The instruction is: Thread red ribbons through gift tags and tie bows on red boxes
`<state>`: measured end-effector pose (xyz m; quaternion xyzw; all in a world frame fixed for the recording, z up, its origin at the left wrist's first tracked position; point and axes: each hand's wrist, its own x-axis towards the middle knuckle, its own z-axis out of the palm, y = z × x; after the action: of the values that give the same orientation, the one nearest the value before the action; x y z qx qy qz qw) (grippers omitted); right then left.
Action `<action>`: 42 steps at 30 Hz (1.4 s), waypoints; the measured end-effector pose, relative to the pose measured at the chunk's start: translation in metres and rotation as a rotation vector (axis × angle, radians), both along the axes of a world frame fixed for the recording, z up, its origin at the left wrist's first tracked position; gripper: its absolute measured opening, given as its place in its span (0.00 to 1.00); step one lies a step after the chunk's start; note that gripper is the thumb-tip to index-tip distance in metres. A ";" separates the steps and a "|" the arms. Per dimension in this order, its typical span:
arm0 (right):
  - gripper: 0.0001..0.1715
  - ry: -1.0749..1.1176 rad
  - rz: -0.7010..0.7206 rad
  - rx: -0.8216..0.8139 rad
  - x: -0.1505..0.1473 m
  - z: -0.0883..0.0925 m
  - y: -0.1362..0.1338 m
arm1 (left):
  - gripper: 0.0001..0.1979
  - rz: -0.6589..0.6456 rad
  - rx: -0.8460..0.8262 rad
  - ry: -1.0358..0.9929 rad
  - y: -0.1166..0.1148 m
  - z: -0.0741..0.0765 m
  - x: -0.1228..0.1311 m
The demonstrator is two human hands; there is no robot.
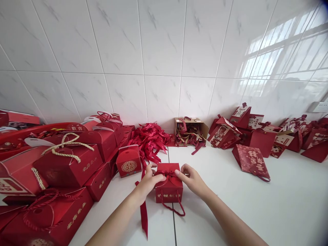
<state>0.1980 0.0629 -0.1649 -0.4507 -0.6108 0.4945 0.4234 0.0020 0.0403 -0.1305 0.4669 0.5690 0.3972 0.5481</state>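
A small red gift box (pixel 169 190) with gold characters stands on the white table (pixel 282 205) in front of me. A dark red ribbon (pixel 144 212) runs across its top and trails off the left side toward me. My left hand (pixel 148 181) pinches the ribbon at the box's top left. My right hand (pixel 191 177) pinches the ribbon at the top right. A red cord handle (pixel 176 209) hangs from the box's front.
Stacked red gift boxes (pixel 66 164) with rope handles fill the left. A heap of red ribbons (pixel 150 138) and an open cardboard box (pixel 191 131) lie by the tiled wall. Folded red paper bags (pixel 252 160) lie at the right.
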 end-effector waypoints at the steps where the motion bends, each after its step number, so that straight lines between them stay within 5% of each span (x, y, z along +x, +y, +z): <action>1: 0.28 0.005 0.021 -0.013 0.001 0.001 0.000 | 0.26 -0.022 -0.019 0.004 -0.001 0.001 -0.001; 8: 0.27 0.091 0.109 -0.160 0.000 0.010 -0.004 | 0.23 -0.150 -0.055 -0.014 -0.001 0.001 -0.004; 18: 0.34 0.211 0.214 -0.172 0.015 0.006 -0.001 | 0.23 -0.251 0.064 -0.053 0.002 0.001 -0.011; 25: 0.29 0.261 0.221 -0.169 0.023 0.002 0.005 | 0.27 -0.232 0.027 -0.126 0.011 -0.009 -0.016; 42: 0.26 0.303 0.178 -0.106 0.040 0.020 0.002 | 0.18 -0.146 0.074 0.150 0.008 0.013 -0.033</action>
<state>0.2376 0.0649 -0.1444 -0.3369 -0.5505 0.6237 0.4410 -0.0313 0.0487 -0.1172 0.5555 0.5577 0.3409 0.5140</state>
